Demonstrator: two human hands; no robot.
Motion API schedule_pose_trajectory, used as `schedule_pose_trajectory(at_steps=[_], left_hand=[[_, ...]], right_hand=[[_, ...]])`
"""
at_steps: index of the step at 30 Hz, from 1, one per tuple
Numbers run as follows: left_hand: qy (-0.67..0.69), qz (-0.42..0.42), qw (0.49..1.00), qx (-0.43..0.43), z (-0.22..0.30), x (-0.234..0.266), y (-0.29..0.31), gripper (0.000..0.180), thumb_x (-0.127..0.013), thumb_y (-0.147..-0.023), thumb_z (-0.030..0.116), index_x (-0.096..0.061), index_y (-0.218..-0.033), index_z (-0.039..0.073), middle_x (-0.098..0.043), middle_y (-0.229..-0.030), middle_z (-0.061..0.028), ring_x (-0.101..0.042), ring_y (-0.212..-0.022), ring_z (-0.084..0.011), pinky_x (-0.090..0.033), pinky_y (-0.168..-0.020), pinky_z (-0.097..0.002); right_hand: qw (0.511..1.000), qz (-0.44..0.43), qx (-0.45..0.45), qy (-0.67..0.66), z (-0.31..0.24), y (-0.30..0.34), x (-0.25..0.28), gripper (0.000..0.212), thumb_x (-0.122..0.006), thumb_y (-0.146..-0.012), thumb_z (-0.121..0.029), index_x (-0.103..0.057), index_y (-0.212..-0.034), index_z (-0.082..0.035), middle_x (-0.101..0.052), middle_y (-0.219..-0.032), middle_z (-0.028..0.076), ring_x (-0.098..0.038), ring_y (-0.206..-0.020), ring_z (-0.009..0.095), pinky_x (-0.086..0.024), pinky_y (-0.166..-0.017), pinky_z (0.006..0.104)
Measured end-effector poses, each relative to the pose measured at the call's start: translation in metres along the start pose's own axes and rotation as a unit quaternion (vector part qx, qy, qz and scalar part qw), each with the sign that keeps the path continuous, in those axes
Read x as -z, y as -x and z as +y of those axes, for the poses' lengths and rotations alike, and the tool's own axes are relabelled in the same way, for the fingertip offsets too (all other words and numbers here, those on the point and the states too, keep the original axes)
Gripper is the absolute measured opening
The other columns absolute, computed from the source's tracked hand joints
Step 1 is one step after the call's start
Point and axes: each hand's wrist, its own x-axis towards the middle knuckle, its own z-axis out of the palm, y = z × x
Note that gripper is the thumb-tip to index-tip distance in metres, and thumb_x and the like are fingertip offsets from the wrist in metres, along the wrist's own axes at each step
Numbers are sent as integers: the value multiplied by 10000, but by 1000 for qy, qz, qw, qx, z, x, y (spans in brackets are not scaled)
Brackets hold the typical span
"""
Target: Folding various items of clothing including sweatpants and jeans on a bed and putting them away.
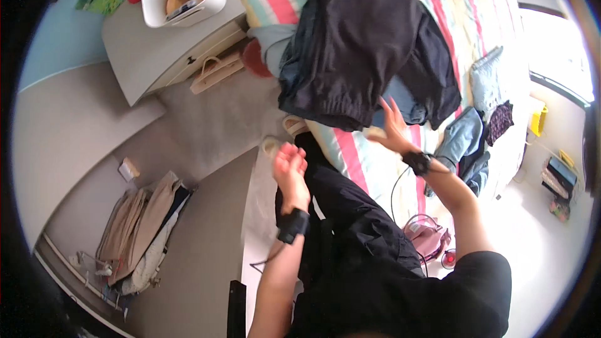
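Black trousers [363,37] with a gathered elastic edge lie spread on the striped bed [350,150], over blue denim clothing [407,100]. My right hand [394,128] is open, fingers spread, at the near edge of the trousers; whether its fingertips touch the cloth I cannot tell. Away from the bed's edge, my left hand [291,178] is raised over the floor with loosely bent fingers and nothing in it. Each wrist wears a black band with a cable.
Crumpled jeans [460,138], a light blue folded garment [487,78] and a dark patterned cloth [501,122] lie on the bed's right. A white bin [188,15] stands on the grey cabinet [141,50]. Clothes [141,228] hang at lower left; a pink bag [427,238] sits by the bed.
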Motion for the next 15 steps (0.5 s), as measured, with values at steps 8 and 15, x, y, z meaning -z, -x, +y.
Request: schedule_pose_trajectory(at_steps=[8, 15], left_hand=[[-188, -191, 962, -46, -78, 50, 32, 195, -533, -795, 12, -524, -990, 18, -555, -924, -42, -559, -808, -113, -423, -671, -211], [-612, 205, 524, -556, 63, 102, -26, 418, -596, -750, 209, -466, -1135, 111, -426, -1219, -152, -376, -1143, -338, -284, -926, -482]], right_hand=[[539, 280, -604, 516, 299, 509, 269, 690, -687, -668, -349, -404, -1212, -32, -427, -1206, 134, -418, -1098, 263, -368, -896, 378], [446, 542, -606, 374, 266, 651, 367, 573, -668, -692, -308, -455, -1147, -31, -474, -1126, 126, -455, -1033, 237, -390, -853, 349]])
